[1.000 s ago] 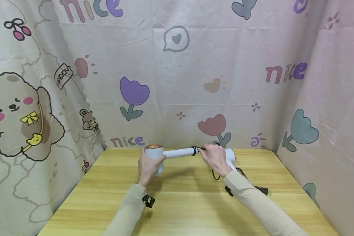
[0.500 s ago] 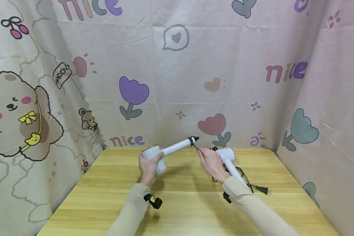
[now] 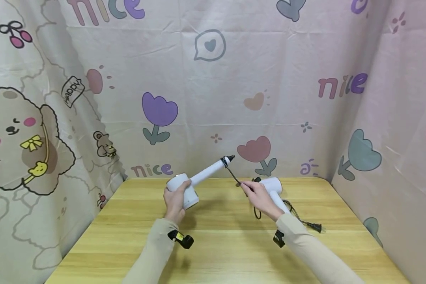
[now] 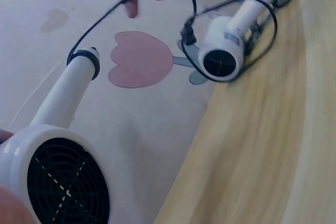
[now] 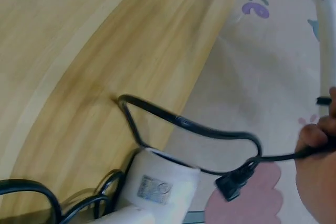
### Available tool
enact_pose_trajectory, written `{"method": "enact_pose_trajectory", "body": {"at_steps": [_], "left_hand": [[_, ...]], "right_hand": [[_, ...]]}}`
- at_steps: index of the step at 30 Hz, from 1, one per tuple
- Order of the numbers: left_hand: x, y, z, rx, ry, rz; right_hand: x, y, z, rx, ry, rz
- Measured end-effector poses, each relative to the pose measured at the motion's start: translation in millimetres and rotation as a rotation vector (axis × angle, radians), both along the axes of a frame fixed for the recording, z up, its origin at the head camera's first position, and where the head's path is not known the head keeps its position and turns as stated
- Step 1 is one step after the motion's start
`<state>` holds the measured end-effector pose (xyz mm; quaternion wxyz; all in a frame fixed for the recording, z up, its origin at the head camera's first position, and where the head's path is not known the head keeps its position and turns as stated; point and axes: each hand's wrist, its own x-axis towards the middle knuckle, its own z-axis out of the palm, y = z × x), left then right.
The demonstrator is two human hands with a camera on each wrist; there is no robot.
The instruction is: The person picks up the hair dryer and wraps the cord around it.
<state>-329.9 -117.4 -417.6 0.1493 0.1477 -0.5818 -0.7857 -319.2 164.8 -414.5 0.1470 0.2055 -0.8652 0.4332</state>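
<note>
My left hand (image 3: 175, 199) grips the barrel of a white hair dryer (image 3: 206, 173), raised over the table's left side. Its handle slants up to the right, with black cord wound round the end. In the left wrist view the dark round grille (image 4: 68, 182) of this hair dryer faces the camera. My right hand (image 3: 260, 197) pinches the black cord (image 3: 233, 175), which runs taut from the handle end to my fingers. Past my right hand, in the right wrist view, the cord hangs in a loop with a black plug (image 5: 233, 182).
A second white hair dryer (image 3: 271, 185) lies on the wooden table (image 3: 213, 252) beside my right hand and forearm. Its black cord lies bunched there, with another plug (image 3: 317, 227) farther right. Printed curtains (image 3: 213, 98) enclose the table's back and sides.
The held hair dryer has tilted, its handle swinging from nearly level to upward. My right hand has drawn away from the handle end, down and slightly right, stretching a length of cord between them.
</note>
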Motion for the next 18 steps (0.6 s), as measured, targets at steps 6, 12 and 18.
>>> {"method": "enact_pose_trajectory", "body": {"at_steps": [6,12,18], "left_hand": [[1.7,-0.8,3.4,0.073,-0.070,-0.077],[2.7,0.3,7.4,0.108,-0.062,-0.159],[2.6,-0.1,-0.4,0.087,-0.082,-0.249]], "right_hand": [[-12.4,15.5,-3.6,-0.066,-0.218,0.181],[-33.0,29.9,-0.2,-0.025,-0.422,0.180],[-42.0,35.0,15.6,0.126,-0.416,-0.005]]}}
